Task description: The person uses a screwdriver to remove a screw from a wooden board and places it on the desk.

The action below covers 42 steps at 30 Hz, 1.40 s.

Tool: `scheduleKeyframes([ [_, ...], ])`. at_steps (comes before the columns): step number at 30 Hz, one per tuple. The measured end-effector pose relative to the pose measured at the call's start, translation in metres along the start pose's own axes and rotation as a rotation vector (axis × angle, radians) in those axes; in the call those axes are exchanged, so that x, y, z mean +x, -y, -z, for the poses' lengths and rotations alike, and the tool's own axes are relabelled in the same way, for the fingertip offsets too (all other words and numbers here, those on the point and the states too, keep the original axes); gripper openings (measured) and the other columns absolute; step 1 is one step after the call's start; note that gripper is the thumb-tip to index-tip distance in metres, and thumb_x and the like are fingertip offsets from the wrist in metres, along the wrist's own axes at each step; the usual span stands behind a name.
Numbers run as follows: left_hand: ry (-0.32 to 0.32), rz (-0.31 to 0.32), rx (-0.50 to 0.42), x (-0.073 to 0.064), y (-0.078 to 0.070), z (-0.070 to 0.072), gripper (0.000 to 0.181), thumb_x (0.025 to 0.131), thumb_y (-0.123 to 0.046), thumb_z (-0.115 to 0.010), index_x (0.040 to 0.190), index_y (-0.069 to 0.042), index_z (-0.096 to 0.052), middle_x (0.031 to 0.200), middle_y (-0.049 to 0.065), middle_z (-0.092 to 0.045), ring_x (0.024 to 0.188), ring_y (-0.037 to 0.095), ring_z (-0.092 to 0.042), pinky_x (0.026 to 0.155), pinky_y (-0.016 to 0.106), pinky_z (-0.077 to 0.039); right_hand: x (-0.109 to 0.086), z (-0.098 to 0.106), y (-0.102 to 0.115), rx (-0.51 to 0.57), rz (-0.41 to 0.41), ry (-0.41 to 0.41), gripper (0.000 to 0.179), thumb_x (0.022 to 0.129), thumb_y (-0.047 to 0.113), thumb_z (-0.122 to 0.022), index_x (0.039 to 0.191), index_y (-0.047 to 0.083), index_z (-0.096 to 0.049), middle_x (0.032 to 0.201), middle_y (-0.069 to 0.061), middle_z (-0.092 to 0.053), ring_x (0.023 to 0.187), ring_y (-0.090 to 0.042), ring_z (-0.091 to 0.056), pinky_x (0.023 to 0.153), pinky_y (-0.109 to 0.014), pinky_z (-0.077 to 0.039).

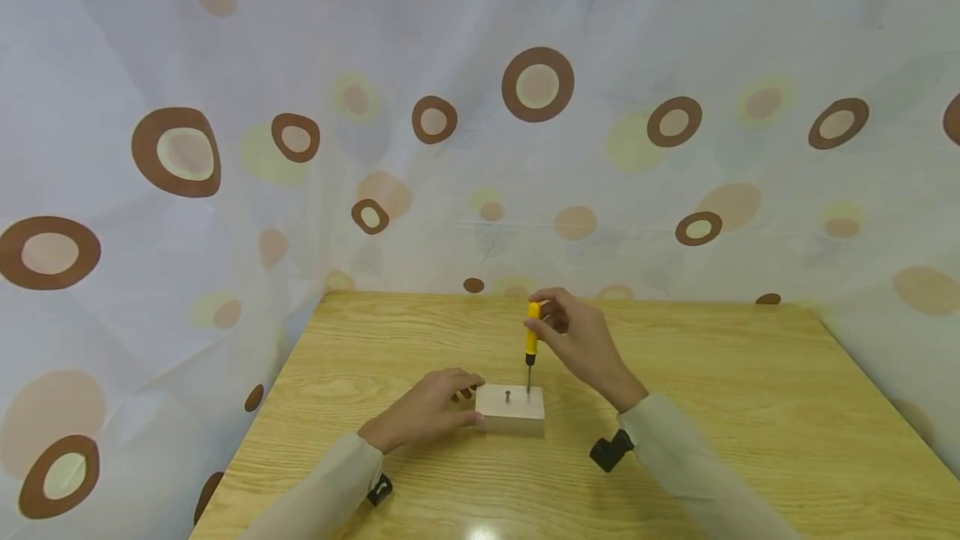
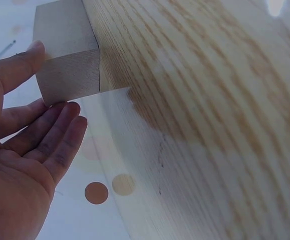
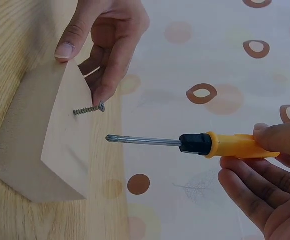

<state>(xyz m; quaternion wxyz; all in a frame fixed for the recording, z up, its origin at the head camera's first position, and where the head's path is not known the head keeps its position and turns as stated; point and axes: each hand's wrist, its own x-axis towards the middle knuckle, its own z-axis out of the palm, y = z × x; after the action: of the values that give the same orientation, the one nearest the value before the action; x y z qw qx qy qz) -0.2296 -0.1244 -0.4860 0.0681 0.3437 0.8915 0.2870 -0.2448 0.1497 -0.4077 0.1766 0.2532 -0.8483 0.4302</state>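
Note:
A pale wooden block (image 1: 512,424) lies on the table, and a screw (image 3: 88,109) stands up from its top face with much of its thread exposed. At the block's left end, my left hand (image 1: 426,408) holds it between thumb and fingers; the left wrist view shows the thumb (image 2: 22,65) at one edge. My right hand (image 1: 583,342) pinches the yellow handle of a screwdriver (image 3: 237,146) between thumb and fingers. The shaft points down at the block. In the right wrist view its cross-shaped tip is apart from the screw head and the block's face.
The wood-grain table (image 1: 720,407) extends around the block on every side. A patterned sheet (image 1: 480,148) hangs behind it and along both sides. Small black devices are worn at the left wrist (image 1: 380,490) and the right wrist (image 1: 611,450).

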Motion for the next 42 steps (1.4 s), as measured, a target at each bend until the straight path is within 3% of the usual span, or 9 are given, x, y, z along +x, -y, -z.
scheduleKeyframes([
  [15, -0.006, -0.014, -0.006, 0.001, 0.002, -0.001, 0.055, 0.097, -0.042, -0.072, 0.139, -0.009, -0.062, 0.128, 0.002, -0.065, 0.107, 0.014, -0.064, 0.089, 0.029, -0.055, 0.0, -0.014, 0.012, 0.055, 0.012, -0.015, 0.031, 0.095, 0.012, -0.076, 0.122, 0.009, -0.063, 0.097, -0.004, -0.071, 0.077, -0.011, -0.068, 0.069, -0.027, -0.059],
  [26, -0.002, -0.013, 0.011, 0.001, 0.001, -0.001, 0.054, 0.097, -0.038, -0.073, 0.14, -0.007, -0.061, 0.13, 0.003, -0.065, 0.108, 0.016, -0.065, 0.09, 0.028, -0.055, -0.002, -0.019, 0.012, 0.04, 0.07, -0.015, 0.032, 0.094, 0.012, -0.077, 0.122, 0.004, -0.063, 0.095, -0.003, -0.071, 0.077, -0.011, -0.068, 0.069, -0.027, -0.059],
  [34, 0.001, -0.019, 0.021, 0.001, 0.002, 0.0, 0.057, 0.098, -0.039, -0.073, 0.141, -0.004, -0.06, 0.132, 0.005, -0.064, 0.109, 0.016, -0.064, 0.09, 0.028, -0.055, -0.002, -0.021, 0.016, 0.044, 0.168, 0.049, 0.025, 0.094, 0.019, -0.077, 0.115, 0.012, -0.066, 0.093, 0.007, -0.071, 0.079, -0.006, -0.069, 0.073, -0.027, -0.06],
  [39, -0.003, -0.029, 0.026, 0.001, 0.002, -0.002, 0.054, 0.098, -0.035, -0.073, 0.14, -0.003, -0.061, 0.134, 0.007, -0.063, 0.11, 0.016, -0.064, 0.09, 0.029, -0.055, -0.001, -0.017, 0.02, 0.023, 0.176, 0.077, 0.02, 0.095, 0.017, -0.075, 0.114, 0.012, -0.071, 0.094, 0.007, -0.072, 0.079, -0.008, -0.07, 0.072, -0.027, -0.059],
  [42, -0.006, -0.029, 0.042, 0.002, 0.0, -0.003, 0.051, 0.098, -0.033, -0.073, 0.138, -0.003, -0.062, 0.133, 0.008, -0.064, 0.109, 0.017, -0.064, 0.09, 0.03, -0.056, 0.0, -0.011, 0.021, 0.053, 0.175, 0.137, 0.017, 0.096, 0.013, -0.074, 0.113, 0.014, -0.072, 0.097, 0.004, -0.074, 0.081, -0.01, -0.07, 0.072, -0.029, -0.059],
])
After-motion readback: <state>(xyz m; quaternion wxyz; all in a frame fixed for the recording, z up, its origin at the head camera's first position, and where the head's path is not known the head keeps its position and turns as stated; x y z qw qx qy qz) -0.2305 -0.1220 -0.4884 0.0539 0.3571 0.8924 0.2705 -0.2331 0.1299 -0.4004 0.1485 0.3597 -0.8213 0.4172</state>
